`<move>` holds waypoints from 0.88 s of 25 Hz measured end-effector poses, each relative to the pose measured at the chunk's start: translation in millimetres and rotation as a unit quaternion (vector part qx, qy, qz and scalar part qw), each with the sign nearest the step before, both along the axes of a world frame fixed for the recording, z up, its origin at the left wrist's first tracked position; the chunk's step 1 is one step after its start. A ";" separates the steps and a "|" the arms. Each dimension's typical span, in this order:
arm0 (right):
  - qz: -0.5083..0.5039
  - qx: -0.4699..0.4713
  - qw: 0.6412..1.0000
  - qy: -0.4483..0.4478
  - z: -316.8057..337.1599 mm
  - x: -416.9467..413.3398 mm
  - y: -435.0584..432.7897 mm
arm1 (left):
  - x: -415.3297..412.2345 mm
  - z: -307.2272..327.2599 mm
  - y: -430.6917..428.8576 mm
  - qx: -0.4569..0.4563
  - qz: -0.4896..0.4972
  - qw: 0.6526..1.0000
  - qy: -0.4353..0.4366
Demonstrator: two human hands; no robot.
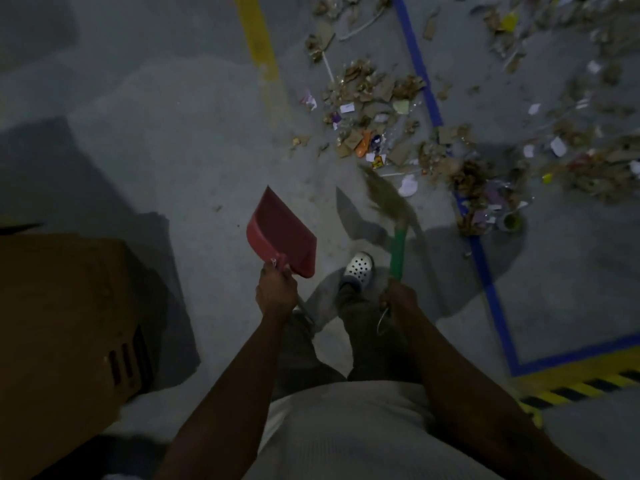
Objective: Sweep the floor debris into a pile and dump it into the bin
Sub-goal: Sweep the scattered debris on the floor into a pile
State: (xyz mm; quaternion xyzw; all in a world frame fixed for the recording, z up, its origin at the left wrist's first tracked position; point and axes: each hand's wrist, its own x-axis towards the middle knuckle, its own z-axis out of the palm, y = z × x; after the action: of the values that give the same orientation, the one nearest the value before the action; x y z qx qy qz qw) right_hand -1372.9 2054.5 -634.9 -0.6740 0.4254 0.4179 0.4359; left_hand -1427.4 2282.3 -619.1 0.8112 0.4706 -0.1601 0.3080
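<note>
My left hand (276,289) is shut on the handle of a red dustpan (282,235), held above the grey floor with its mouth pointing away from me. My right hand (398,296) grips the green handle of a broom (397,249). Its brown bristles (384,197) are blurred and sit just short of the debris. Debris (374,116) of torn cardboard, paper scraps and wrappers lies scattered across the floor ahead and to the right. A large brown cardboard box (69,323) stands at my left.
A blue tape line (485,265) runs from the top down to a corner at lower right, beside yellow-black hazard striping (581,388). A yellow line (258,36) runs at top centre. My white clog (360,266) is between dustpan and broom.
</note>
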 end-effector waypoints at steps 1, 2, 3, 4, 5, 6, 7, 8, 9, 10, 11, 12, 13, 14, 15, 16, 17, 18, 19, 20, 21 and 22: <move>0.007 -0.038 0.999 -0.008 -2.3 -9.3 1.1 | 2.6 2.2 -1.0 -0.003 -0.008 1.000 -0.004; 0.012 -0.063 0.998 -0.024 -2.3 -17.8 0.8 | 6.7 5.2 -1.1 -0.009 -0.019 1.000 -0.009; 0.028 -0.069 0.997 -0.036 -6.1 -28.8 -2.7 | 10.1 9.3 -1.4 -0.015 -0.032 0.999 -0.015; 0.068 -0.063 0.995 -0.043 -1.4 -39.8 -0.2 | 12.1 12.9 -1.0 -0.019 -0.046 0.999 -0.019; 0.108 -0.055 0.991 -0.049 -2.5 -45.6 0.6 | 13.1 14.4 0.7 -0.021 -0.064 0.997 -0.027; 0.136 -0.048 0.988 -0.048 0.3 -48.8 2.2 | 12.9 14.9 3.2 -0.025 -0.080 0.996 -0.029; 0.139 -0.042 0.988 -0.046 7.4 -51.5 4.1 | 11.7 15.8 7.1 -0.029 -0.100 0.994 -0.029; 0.141 -0.033 0.988 -0.048 14.4 -54.0 5.8 | 9.8 17.5 12.0 -0.035 -0.118 0.992 -0.026; 0.159 -0.029 0.986 -0.035 13.9 -56.2 7.0 | 5.8 18.5 18.9 -0.037 -0.134 0.990 -0.027; 0.172 -0.020 0.985 -0.016 14.7 -55.1 9.4 | 2.8 20.0 27.1 -0.036 -0.149 0.988 -0.026; 0.178 -0.012 0.984 0.008 16.1 -53.0 11.5 | 0.0 20.7 35.8 -0.029 -0.163 0.986 -0.022; 0.173 -0.006 0.985 0.026 14.6 -52.6 15.6 | -5.6 21.9 46.2 -0.021 -0.174 0.984 -0.013; 0.158 -0.007 0.987 0.033 13.2 -50.1 19.2 | -9.6 22.6 55.2 -0.014 -0.181 0.983 -0.008; 0.144 -0.017 0.989 0.029 12.0 -48.3 25.0 | -12.8 23.8 63.2 -0.012 -0.179 0.984 -0.004; 0.123 -0.025 0.992 0.020 12.8 -48.4 34.7 | -16.1 24.7 71.7 -0.013 -0.173 0.985 -0.005; 0.085 -0.034 0.996 0.006 13.5 -50.7 46.8 | -17.9 27.7 78.4 -0.013 -0.165 0.986 -0.005; 0.026 -0.039 0.999 -0.012 13.7 -55.6 61.8 | -20.0 30.4 86.3 -0.009 -0.161 0.987 -0.008; -0.046 -0.039 0.998 -0.024 18.2 -61.4 79.7 | -22.3 33.4 94.2 -0.006 -0.159 0.987 -0.008; -0.098 -0.031 0.994 -0.040 22.6 -69.2 96.9 | -24.4 35.7 102.7 -0.004 -0.157 0.988 -0.011; -0.133 -0.014 0.989 -0.060 34.0 -75.8 115.6 | -25.4 38.5 111.6 -0.004 -0.152 0.988 -0.014; -0.149 0.013 0.986 -0.074 44.9 -81.9 132.9 | -26.0 39.4 121.5 -0.002 -0.149 0.989 -0.023; -0.150 0.043 0.985 -0.078 54.8 -86.4 148.6 | -26.2 42.3 131.9 0.000 -0.141 0.989 -0.032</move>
State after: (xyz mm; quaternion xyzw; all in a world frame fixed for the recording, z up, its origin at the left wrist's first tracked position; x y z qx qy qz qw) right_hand -1459.3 2203.1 -580.2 -0.6135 0.4679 0.3115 0.5547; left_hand -1453.6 2414.3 -576.8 0.8742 0.3412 -0.1764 0.2972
